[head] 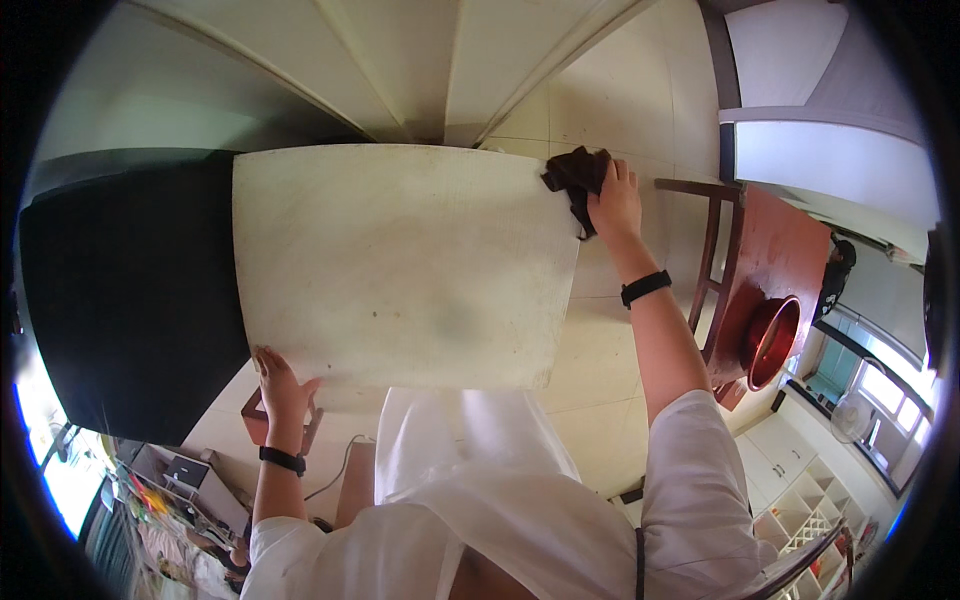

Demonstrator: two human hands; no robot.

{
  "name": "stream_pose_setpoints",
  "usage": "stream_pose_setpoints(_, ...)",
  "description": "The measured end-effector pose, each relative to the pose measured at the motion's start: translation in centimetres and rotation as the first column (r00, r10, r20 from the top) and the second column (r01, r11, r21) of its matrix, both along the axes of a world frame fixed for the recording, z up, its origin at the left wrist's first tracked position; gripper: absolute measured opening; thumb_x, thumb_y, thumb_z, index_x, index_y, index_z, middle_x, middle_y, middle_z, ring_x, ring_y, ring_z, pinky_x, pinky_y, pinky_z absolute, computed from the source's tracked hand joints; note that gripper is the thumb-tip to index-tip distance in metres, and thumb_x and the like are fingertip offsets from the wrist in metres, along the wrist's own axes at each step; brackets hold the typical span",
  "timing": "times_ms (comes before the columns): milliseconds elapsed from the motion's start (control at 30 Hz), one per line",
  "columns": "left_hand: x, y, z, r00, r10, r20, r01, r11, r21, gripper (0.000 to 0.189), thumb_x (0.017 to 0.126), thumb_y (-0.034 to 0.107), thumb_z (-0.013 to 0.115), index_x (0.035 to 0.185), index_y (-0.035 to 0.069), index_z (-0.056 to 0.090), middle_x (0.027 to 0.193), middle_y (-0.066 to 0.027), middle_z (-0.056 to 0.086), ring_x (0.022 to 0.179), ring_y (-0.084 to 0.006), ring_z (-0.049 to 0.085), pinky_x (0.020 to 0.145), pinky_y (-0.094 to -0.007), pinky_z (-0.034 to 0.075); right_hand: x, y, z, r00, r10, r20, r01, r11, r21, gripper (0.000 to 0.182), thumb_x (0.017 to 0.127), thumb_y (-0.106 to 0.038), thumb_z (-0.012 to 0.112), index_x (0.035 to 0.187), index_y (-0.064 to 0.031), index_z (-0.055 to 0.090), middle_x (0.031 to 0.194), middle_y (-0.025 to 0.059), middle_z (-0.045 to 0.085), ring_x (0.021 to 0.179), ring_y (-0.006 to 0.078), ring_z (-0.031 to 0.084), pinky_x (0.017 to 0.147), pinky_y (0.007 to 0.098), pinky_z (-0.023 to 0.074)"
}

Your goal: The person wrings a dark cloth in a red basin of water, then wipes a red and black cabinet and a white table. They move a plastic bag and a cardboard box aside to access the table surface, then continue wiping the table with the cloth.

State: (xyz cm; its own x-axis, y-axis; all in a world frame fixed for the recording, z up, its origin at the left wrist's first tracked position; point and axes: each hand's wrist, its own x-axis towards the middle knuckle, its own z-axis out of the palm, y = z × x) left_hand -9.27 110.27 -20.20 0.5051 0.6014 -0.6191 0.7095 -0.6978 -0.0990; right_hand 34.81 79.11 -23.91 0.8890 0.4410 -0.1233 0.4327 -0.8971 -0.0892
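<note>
Before me is a pale, light wood-grain tabletop point(420, 255) with a few small dark spots near its front. At its far right corner my right hand point(616, 201) grips a crumpled dark brown cloth point(577, 176), part of which hangs over the right edge. My left hand point(281, 390) rests at the near left corner, fingers on the edge and thumb spread; nothing is held in it. A black surface point(135, 292) adjoins the pale top on the left.
A reddish wooden table point(780, 240) at the right bears a shiny red metal basin point(771, 343). Below my left hand is a wooden stool point(256, 420). Pale panels point(405, 60) stand behind the tabletop. A person point(836, 274) is at the far right; a white fan point(853, 416) stands nearby.
</note>
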Motion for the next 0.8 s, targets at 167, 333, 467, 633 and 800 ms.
stream_pose_setpoints(167, 0.8, 0.0, 0.1, 1.0, -0.012, 0.016, 0.011, 1.0, 0.016, 0.105, 0.06, 0.033, 0.08, 0.13, -0.02, 0.021, 0.137, -0.037, 0.021, 0.131, -0.0427, 0.025, 0.109, -0.0358, 0.027, -1.6, 1.9, 0.0, 0.992, -0.065, 0.109, 0.069, 0.997, -0.033, 0.056, 0.066, -0.013, 0.067, 0.119, -0.0066, 0.05, 0.122, 0.0111, 0.044, 0.105, 0.0345, 0.045, 0.088, 0.0401, 0.0433)
stream_pose_setpoints(333, 0.0, 0.4, -0.5, 0.999, -0.044, 0.004, 0.044, 0.999, 0.017, 0.107, 0.059, 0.034, 0.079, 0.13, -0.021, 0.021, 0.137, -0.0378, 0.021, 0.131, -0.0434, 0.023, 0.109, -0.0372, 0.025, -7.4, 0.0, 0.7, 0.993, 0.095, 0.068, -0.09, 0.993, -0.076, 0.053, 0.064, -0.015, 0.07, 0.114, -0.0109, 0.053, 0.124, 0.0107, 0.044, 0.107, 0.0355, 0.043, 0.088, 0.0434, 0.0422)
stream_pose_setpoints(467, -1.0, 0.6, -1.5, 0.998, -0.057, 0.017, 0.057, 0.998, 0.029, 0.108, 0.058, 0.035, 0.08, 0.13, -0.021, 0.02, 0.137, -0.0377, 0.021, 0.132, -0.0436, 0.022, 0.109, -0.038, 0.024, -14.4, -4.5, 1.9, 0.951, 0.295, -0.091, -0.297, 0.955, -0.006, 0.044, 0.065, -0.014, 0.066, 0.108, -0.0126, 0.057, 0.125, 0.0099, 0.044, 0.111, 0.0377, 0.041, 0.09, 0.0466, 0.0402)
stream_pose_setpoints(633, -0.7, 0.5, -0.9, 0.998, -0.03, 0.056, 0.03, 1.0, 0.007, 0.106, 0.059, 0.034, 0.08, 0.132, -0.017, 0.021, 0.14, -0.0348, 0.02, 0.132, -0.0418, 0.023, 0.109, -0.038, 0.026, -9.3, -7.2, 0.4, 0.78, 0.626, -0.014, -0.622, 0.778, 0.089, 0.035, 0.068, -0.01, 0.061, 0.103, -0.0109, 0.059, 0.129, 0.0088, 0.042, 0.116, 0.0367, 0.038, 0.094, 0.0469, 0.0365)
stream_pose_setpoints(800, -0.1, -0.2, 0.0, 0.996, 0.008, 0.093, -0.01, 1.0, 0.022, 0.102, 0.059, 0.03, 0.08, 0.133, -0.014, 0.025, 0.14, -0.0325, 0.022, 0.132, -0.0404, 0.024, 0.109, -0.0386, 0.025, -2.1, 1.1, 1.8, 0.786, 0.618, -0.001, -0.616, 0.783, -0.092, 0.037, 0.069, -0.008, 0.059, 0.106, -0.0076, 0.058, 0.132, 0.0118, 0.04, 0.118, 0.0369, 0.037, 0.099, 0.0468, 0.0333)
